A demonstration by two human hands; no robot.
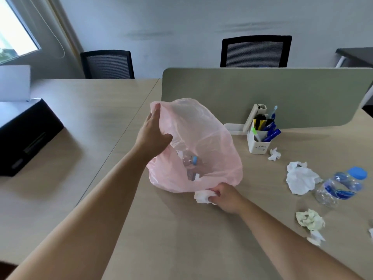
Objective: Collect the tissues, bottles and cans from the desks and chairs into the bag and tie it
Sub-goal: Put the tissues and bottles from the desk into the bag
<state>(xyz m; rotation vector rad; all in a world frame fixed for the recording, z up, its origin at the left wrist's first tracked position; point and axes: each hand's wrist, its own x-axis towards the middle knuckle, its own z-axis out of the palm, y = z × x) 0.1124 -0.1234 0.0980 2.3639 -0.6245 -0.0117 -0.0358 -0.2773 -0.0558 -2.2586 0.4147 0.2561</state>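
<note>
**Tissue at the bag's mouth**

The left hand holds the pink bag open on the desk; the right hand grips a crumpled tissue at its near rim. Bottles lie inside.

Bag on desk; bottle and tissues to its right.

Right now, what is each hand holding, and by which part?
The left hand holds the pink bag by its upper rim. The right hand grips a crumpled white tissue, bunched in its fingers, at the bag's near edge.
</note>
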